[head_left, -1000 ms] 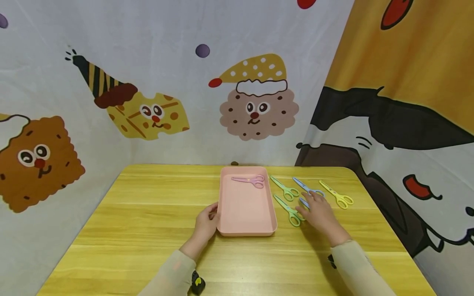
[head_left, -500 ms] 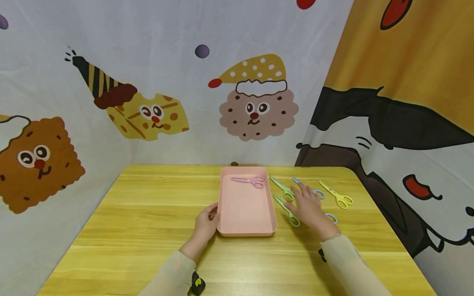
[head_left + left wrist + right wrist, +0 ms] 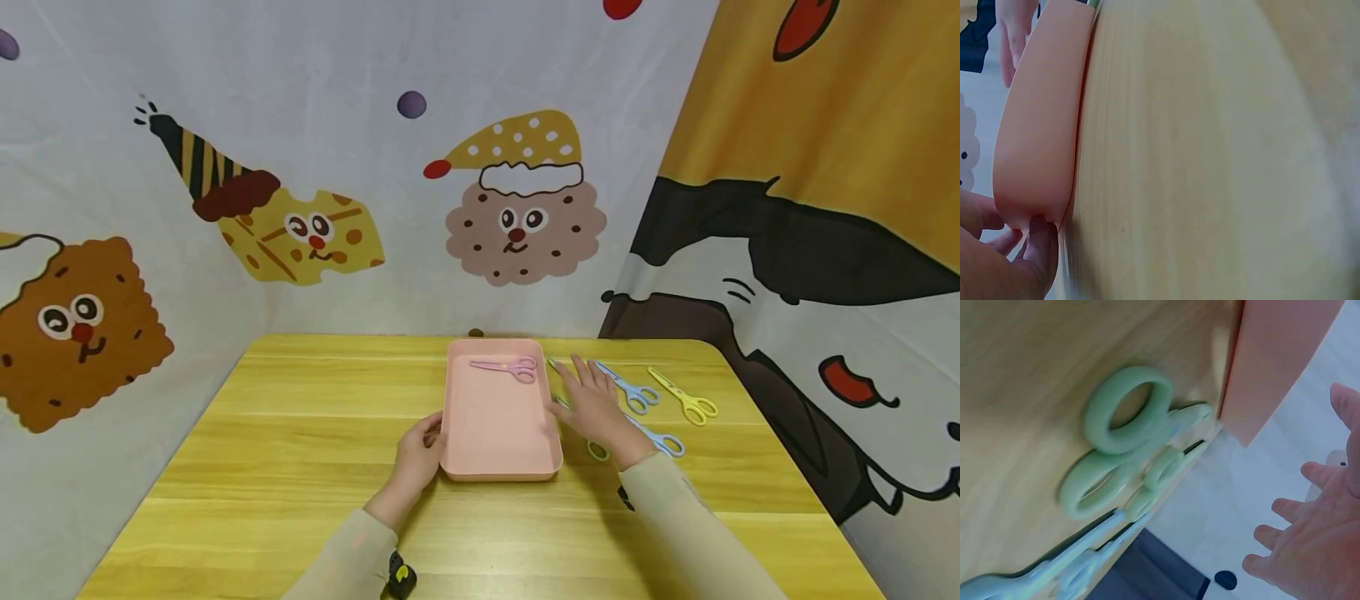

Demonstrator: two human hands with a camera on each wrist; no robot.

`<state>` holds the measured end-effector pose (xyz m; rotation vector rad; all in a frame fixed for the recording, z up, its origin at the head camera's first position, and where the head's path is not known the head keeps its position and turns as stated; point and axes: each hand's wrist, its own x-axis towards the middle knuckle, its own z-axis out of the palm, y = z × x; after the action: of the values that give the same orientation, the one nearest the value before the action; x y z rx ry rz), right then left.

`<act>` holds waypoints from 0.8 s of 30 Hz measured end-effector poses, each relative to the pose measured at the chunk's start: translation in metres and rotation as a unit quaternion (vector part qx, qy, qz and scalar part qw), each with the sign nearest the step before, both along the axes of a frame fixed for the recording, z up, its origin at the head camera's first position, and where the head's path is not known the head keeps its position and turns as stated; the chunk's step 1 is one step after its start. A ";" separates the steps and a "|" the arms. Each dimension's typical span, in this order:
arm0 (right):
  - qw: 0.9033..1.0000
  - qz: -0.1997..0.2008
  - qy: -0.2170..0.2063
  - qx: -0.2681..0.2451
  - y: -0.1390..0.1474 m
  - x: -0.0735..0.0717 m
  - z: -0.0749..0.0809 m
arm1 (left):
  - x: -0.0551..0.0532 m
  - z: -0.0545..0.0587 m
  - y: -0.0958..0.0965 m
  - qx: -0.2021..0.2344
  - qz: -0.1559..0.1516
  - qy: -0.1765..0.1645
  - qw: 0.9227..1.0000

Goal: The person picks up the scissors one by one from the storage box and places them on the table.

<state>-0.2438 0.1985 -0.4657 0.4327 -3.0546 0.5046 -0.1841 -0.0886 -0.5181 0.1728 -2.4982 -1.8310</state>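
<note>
My left hand (image 3: pixel 418 450) holds the left side of a shallow pink tray (image 3: pixel 498 433), its fingertips and thumb at the wall in the left wrist view. Purple-pink scissors (image 3: pixel 504 367) lie inside the tray, near its far end. Over the tray's right edge my right hand (image 3: pixel 600 410) hovers with fingers spread and nothing in them. Beneath it two pairs of green scissors are largely covered in the head view; one loop (image 3: pixel 597 451) peeks out. The right wrist view shows the nearer green scissors (image 3: pixel 1099 419) flat on the table, beside the tray.
Two pairs of blue scissors, the farther (image 3: pixel 634 393) and the nearer (image 3: pixel 663 440), lie right of the green ones. Yellow scissors (image 3: pixel 682 397) are farthest right on the wooden table (image 3: pixel 315 417). A cartoon-printed cloth (image 3: pixel 337 125) hangs behind the table.
My right hand has moved left from over the blue scissors to over the green ones and the tray's edge, uncovering the blue pairs. The left hand and tray have stayed put.
</note>
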 end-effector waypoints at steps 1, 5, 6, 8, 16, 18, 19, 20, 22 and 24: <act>1.000 0.003 0.000 0.004 -0.003 -0.001 0.000 | 0.000 0.000 0.000 -0.001 0.000 0.000 1.000; 1.000 0.015 -0.001 0.015 -0.012 -0.004 0.001 | 0.000 -0.001 0.000 -0.003 0.000 -0.004 1.000; 1.000 0.019 -0.001 0.016 -0.014 -0.005 0.001 | -0.001 -0.001 0.000 -0.002 0.000 -0.004 1.000; 1.000 0.025 -0.004 0.018 -0.019 -0.006 0.001 | -0.001 -0.001 0.000 -0.001 0.000 -0.004 1.000; 0.998 0.053 -0.010 0.028 -0.030 -0.014 -0.001 | -0.001 -0.001 0.000 0.002 -0.001 -0.003 1.000; 0.998 0.064 -0.006 0.025 -0.033 -0.016 0.000 | -0.001 -0.001 0.000 0.002 -0.001 -0.004 1.000; 0.997 0.067 -0.006 0.024 -0.034 -0.017 0.000 | -0.001 -0.002 0.000 0.002 -0.001 -0.003 1.000; 0.997 0.072 -0.003 0.026 -0.036 -0.018 0.001 | -0.001 -0.002 0.000 0.002 -0.001 -0.004 1.000; 0.997 0.078 -0.001 0.029 -0.039 -0.021 0.002 | -0.001 -0.002 0.000 0.005 -0.001 -0.006 1.000; 0.996 0.080 -0.001 0.037 -0.043 -0.024 0.003 | -0.001 -0.002 0.000 0.007 -0.002 -0.005 1.000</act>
<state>-0.2676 0.1555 -0.4626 0.6848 -3.0640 0.3972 -0.1848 -0.0883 -0.5206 0.1789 -2.4959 -1.8536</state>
